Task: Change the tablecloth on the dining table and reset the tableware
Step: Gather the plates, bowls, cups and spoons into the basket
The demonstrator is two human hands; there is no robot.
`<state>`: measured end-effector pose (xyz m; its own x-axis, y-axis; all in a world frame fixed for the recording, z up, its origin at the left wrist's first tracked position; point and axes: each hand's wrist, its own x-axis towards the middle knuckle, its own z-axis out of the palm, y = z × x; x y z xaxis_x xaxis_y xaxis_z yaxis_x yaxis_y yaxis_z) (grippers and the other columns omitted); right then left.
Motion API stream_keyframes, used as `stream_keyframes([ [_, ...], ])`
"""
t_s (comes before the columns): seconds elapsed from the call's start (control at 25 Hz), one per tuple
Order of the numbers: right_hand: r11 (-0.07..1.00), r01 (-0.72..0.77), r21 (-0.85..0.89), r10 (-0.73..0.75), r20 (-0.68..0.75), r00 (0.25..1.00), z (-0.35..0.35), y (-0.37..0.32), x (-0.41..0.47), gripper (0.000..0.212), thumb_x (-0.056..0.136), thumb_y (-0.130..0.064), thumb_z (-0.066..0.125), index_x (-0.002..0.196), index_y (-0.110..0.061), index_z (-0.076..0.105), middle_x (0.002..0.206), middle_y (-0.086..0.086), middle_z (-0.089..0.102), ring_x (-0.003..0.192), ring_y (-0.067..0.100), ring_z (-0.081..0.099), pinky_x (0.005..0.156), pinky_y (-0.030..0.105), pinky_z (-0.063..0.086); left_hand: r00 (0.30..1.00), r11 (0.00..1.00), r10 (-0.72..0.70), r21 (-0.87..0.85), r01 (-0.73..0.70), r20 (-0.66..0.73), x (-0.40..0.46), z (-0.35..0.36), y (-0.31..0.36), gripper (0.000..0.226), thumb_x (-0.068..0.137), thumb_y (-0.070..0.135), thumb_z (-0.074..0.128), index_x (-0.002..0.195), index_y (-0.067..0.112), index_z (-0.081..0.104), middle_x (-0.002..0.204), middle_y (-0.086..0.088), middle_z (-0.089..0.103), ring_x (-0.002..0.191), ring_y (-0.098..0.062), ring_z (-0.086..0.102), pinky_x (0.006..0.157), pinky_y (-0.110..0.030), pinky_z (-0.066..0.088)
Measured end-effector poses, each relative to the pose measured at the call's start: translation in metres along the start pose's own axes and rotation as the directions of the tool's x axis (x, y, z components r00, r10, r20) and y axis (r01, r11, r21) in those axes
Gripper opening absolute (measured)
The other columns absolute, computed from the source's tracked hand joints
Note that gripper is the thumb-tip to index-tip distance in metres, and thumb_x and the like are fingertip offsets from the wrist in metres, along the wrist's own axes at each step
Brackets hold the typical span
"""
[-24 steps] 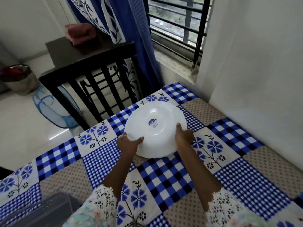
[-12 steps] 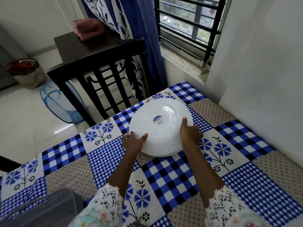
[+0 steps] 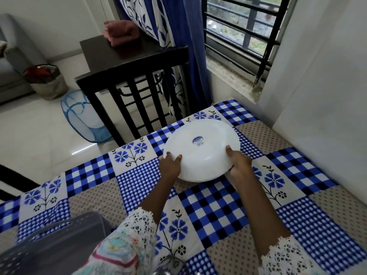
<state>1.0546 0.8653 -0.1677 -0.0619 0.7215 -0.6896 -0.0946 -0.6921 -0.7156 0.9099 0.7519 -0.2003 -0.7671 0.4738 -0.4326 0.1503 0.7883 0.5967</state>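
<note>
Nearest the camera, a grey perforated plastic basket (image 3: 49,245) stands at the table's near left corner, probably the carrier for the tableware; its contents are out of view. The blue-and-white patchwork tablecloth (image 3: 208,211) already covers the dining table, so the cloth change appears finished and the resetting stage under way.

Both forearms, in white lace-cuffed sleeves (image 3: 139,221), reach forward over the cloth to 1 white scalloped plate (image 3: 200,153), held upside down with its blue maker's sticker (image 3: 197,140) facing up. The plate sits near the table's far edge, its near rim low over the cloth; whether it touches the cloth cannot be told from this angle.

The left hand (image 3: 170,164) grips the plate's left near rim, thumb pressed on the upturned underside and a ringed finger curled at the rim. The right hand (image 3: 239,162) grips the right near rim likewise, thumb on top, remaining fingers hidden beneath. A 2-handed hold at opposite sides suits controlled lowering or turning of a smooth, breakable dish.

Beyond the table edge stands a dark slatted chair (image 3: 139,92), then a blue mesh hamper (image 3: 83,118) on the floor, a blue patterned curtain (image 3: 178,36) and a barred window (image 3: 248,30).
</note>
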Motion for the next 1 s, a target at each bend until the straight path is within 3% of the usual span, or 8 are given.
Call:
stream_keyframes([
  [0.16, 0.985, 0.171, 0.000, -0.169, 0.131, 0.977, 0.007, -0.009, -0.047, 0.036, 0.082, -0.006, 0.068, 0.116, 0.004, 0.058, 0.104, 0.010, 0.061, 0.092, 0.028, 0.061, 0.054, 0.027, 0.053, 0.992, 0.875, -0.022, -0.478, 0.080, 0.126, -0.024, -0.033, 0.013, 0.076, 0.091, 0.053, 0.047, 0.150, 0.014, 0.019, 0.154, -0.010, 0.023, 0.139, -0.030, 0.030, 0.111, -0.040, 0.033],
  [0.28, 0.816, 0.545, -0.192, -0.493, 0.263, 0.830, 0.024, -0.009, -0.104, 0.029, 0.081, -0.007, 0.069, 0.106, 0.005, 0.062, 0.103, 0.015, 0.067, 0.091, 0.027, 0.064, 0.076, 0.034, 0.055, 0.977, 0.591, 0.041, -0.793, 0.145, 0.210, -0.059, -0.089, 0.028, 0.078, 0.082, 0.073, 0.040, 0.136, 0.016, 0.041, 0.136, -0.013, 0.047, 0.125, -0.034, 0.048, 0.101, -0.045, 0.044],
  [0.36, 0.461, 0.824, -0.331, -0.665, 0.486, 0.567, 0.032, 0.004, -0.147, 0.025, 0.080, -0.008, 0.070, 0.100, 0.004, 0.063, 0.094, 0.012, 0.066, 0.083, 0.023, 0.063, 0.074, 0.038, 0.055, 0.974, 0.300, 0.089, -0.938, 0.171, 0.206, -0.083, -0.129, 0.022, 0.075, 0.083, 0.075, 0.031, 0.120, 0.012, 0.048, 0.123, -0.018, 0.051, 0.122, -0.040, 0.048, 0.100, -0.055, 0.041],
  [0.48, -0.100, 0.983, -0.152, -0.650, 0.758, 0.051, 0.034, 0.036, -0.198, 0.021, 0.072, -0.003, 0.073, 0.092, 0.001, 0.067, 0.081, 0.014, 0.066, 0.073, 0.026, 0.063, 0.063, 0.035, 0.055, 0.960, -0.010, 0.153, -0.971, 0.238, 0.234, -0.119, -0.182, -0.020, 0.083, 0.084, 0.072, 0.030, 0.122, 0.001, 0.047, 0.123, -0.022, 0.051, 0.119, -0.041, 0.047, 0.095, -0.057, 0.041],
  [0.6, -0.394, 0.916, 0.076, -0.486, 0.829, -0.278, 0.029, 0.064, -0.243, 0.019, 0.066, 0.000, 0.071, 0.083, -0.006, 0.070, 0.073, 0.007, 0.068, 0.070, 0.024, 0.062, 0.062, 0.029, 0.049, 0.981, -0.115, 0.140, -0.982, 0.152, 0.135, -0.168, -0.204, -0.088, 0.041, 0.065, 0.033, 0.052, 0.086, 0.004, 0.070, 0.099, -0.018, 0.066, 0.093, -0.035, 0.062, 0.072, -0.049, 0.056],
  [0.68, -0.490, 0.843, 0.222, -0.355, 0.832, -0.426, 0.026, 0.085, -0.266, 0.020, 0.067, -0.001, 0.058, 0.081, -0.011, 0.070, 0.072, 0.001, 0.069, 0.072, 0.019, 0.058, 0.064, 0.028, 0.042, 0.996, -0.224, 0.091, -0.974, 0.029, 0.009, -0.200, -0.201, -0.142, 0.043, 0.042, 0.023, 0.064, 0.079, 0.004, 0.075, 0.093, -0.017, 0.071, 0.083, -0.033, 0.070, 0.070, -0.045, 0.058],
  [0.84, -0.516, 0.748, 0.417, -0.094, 0.840, -0.534, 0.010, 0.145, -0.293, 0.018, 0.062, -0.011, 0.070, 0.079, -0.016, 0.069, 0.071, -0.002, 0.067, 0.070, 0.021, 0.062, 0.063, 0.030, 0.039, 0.987, -0.361, -0.036, -0.919, -0.160, -0.158, -0.258, -0.175, -0.229, 0.066, 0.023, 0.021, 0.081, 0.089, 0.010, 0.076, 0.099, -0.011, 0.072, 0.087, -0.028, 0.071, 0.072, -0.042, 0.058],
  [1.0, -0.469, 0.764, 0.443, 0.052, 0.877, -0.477, -0.009, 0.204, -0.308, 0.028, 0.058, -0.017, 0.085, 0.081, -0.019, 0.070, 0.079, -0.003, 0.069, 0.074, 0.017, 0.063, 0.068, 0.025, 0.043, 0.960, -0.375, -0.178, -0.887, -0.271, -0.218, -0.293, -0.164, -0.278, 0.035, 0.041, 0.028, 0.074, 0.073, 0.014, 0.077, 0.076, -0.004, 0.074, 0.069, -0.020, 0.071, 0.066, -0.033, 0.059],
])
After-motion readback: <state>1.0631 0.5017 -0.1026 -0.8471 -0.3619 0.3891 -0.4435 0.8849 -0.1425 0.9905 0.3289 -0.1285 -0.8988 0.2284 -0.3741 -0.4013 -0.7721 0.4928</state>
